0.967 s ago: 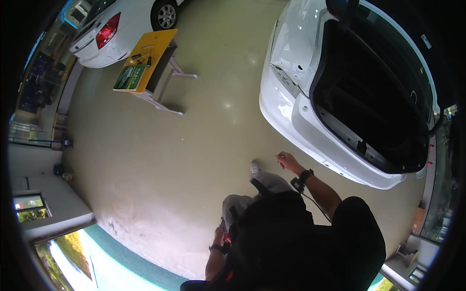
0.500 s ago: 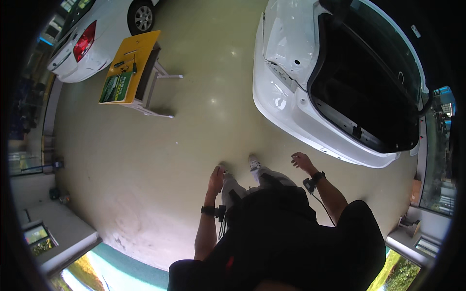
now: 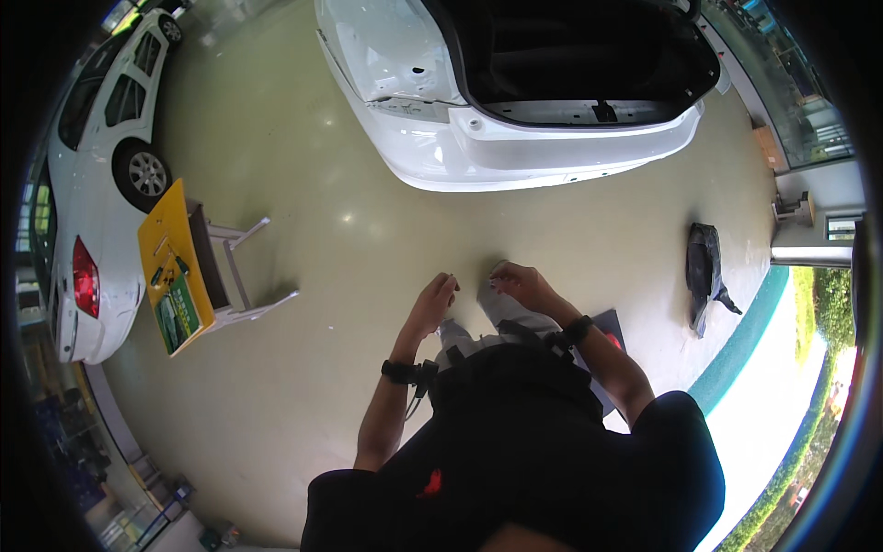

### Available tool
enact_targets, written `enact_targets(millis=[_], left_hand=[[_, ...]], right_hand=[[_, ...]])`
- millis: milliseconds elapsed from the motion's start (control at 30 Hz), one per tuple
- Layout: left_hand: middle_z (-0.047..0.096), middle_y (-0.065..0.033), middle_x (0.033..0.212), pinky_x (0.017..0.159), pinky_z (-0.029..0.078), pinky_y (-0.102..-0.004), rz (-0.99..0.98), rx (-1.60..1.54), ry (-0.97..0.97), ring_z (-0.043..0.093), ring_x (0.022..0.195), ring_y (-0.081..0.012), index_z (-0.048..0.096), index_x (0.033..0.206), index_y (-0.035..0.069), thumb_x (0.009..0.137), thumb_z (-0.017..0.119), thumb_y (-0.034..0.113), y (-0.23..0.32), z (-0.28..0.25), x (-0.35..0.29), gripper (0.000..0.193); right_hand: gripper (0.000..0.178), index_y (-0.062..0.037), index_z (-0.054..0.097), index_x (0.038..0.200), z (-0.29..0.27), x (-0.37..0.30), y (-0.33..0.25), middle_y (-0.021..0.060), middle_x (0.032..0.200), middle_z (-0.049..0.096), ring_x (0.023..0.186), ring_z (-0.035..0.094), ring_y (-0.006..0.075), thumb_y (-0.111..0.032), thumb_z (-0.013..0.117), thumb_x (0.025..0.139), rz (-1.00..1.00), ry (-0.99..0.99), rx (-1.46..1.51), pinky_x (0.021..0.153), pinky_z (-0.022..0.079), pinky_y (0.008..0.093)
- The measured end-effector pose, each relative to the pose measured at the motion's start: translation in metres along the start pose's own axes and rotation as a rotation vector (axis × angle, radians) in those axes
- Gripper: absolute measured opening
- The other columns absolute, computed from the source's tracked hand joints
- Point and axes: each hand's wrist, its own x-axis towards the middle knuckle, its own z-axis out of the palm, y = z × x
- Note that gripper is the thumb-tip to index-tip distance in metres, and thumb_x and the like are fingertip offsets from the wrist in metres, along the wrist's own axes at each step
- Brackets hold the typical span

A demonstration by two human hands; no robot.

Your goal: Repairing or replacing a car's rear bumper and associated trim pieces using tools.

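Observation:
My left hand [image 3: 432,303] is in front of my left leg, its fingers curled inward. Level with it, a short gap to the right, my right hand [image 3: 526,286] hangs over my right leg with fingers bent toward the left. What either hand holds, if anything, is hidden or too small to make out. Neither hand touches the cars or the table. Ahead stands a white car [image 3: 515,152] with its boot open and the rear corner lamp opening bare. A yellow-topped table [image 3: 166,221] to my left carries a green book [image 3: 179,313] and several hand tools [image 3: 168,270].
Another white car [image 3: 106,212] is parked behind the table at the left. The table's white legs [image 3: 241,267] reach out over the floor. A dark piece of cloth or cover [image 3: 704,276] lies on the right. Beyond it is a bright doorway with a green strip [image 3: 750,322].
My view has turned to the right, so the open-boot car now sits straight ahead and the table lower at the left. My hands have come up and closer together; the dark cover has come into view.

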Motion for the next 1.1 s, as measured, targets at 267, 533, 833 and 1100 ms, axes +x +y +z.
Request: enact_targets(millis=[267, 533, 833, 1100], left_hand=[[0.039, 0.0025, 0.057, 0.036, 0.026, -0.0208, -0.156, -0.205, -0.058, 0.03, 0.041, -0.0042, 0.047, 0.085, 0.008, 0.095, 0.039, 0.033, -0.018, 0.028, 0.036, 0.028], [0.037, 0.0029, 0.056, 0.036, 0.026, -0.0208, -0.279, -0.594, 0.173, 0.028, 0.039, -0.005, 0.045, 0.084, 0.01, 0.094, 0.041, 0.034, -0.057, 0.026, 0.092, 0.026], [0.037, 0.0039, 0.058, 0.039, 0.025, -0.0217, -0.361, -0.745, 0.113, 0.028, 0.042, -0.0053, 0.046, 0.081, 0.012, 0.092, 0.045, 0.036, -0.214, 0.012, 0.228, 0.026], [0.037, 0.0041, 0.06, 0.043, 0.025, -0.0222, -0.177, -0.843, 0.018, 0.028, 0.045, -0.0059, 0.045, 0.08, 0.014, 0.093, 0.043, 0.039, -0.318, -0.012, 0.326, 0.028]], right_hand=[[0.023, -0.0014, 0.058, 0.097, -0.022, -0.013, 0.023, 0.0095, 0.084, 0.064, 0.074, 0.064, 0.0168, -0.015, 0.063, 0.08, 0.174, 0.15, 0.052, 0.068, 0.05, 0.0293], [0.023, -0.0011, 0.059, 0.096, -0.09, 0.079, 0.113, 0.0099, 0.081, 0.063, 0.072, 0.063, 0.0166, -0.015, 0.065, 0.079, -0.004, 0.229, -0.086, 0.064, 0.051, 0.0286], [0.023, 0.0012, 0.053, 0.102, -0.168, 0.249, 0.094, 0.0114, 0.086, 0.065, 0.078, 0.063, 0.0159, -0.01, 0.06, 0.084, -0.512, 0.538, -0.043, 0.07, 0.049, 0.0253], [0.022, -0.0063, 0.062, 0.102, -0.171, 0.261, 0.094, 0.0015, 0.089, 0.063, 0.075, 0.057, 0.0083, -0.014, 0.065, 0.082, -0.801, 0.683, -0.544, 0.067, 0.046, 0.0206]])
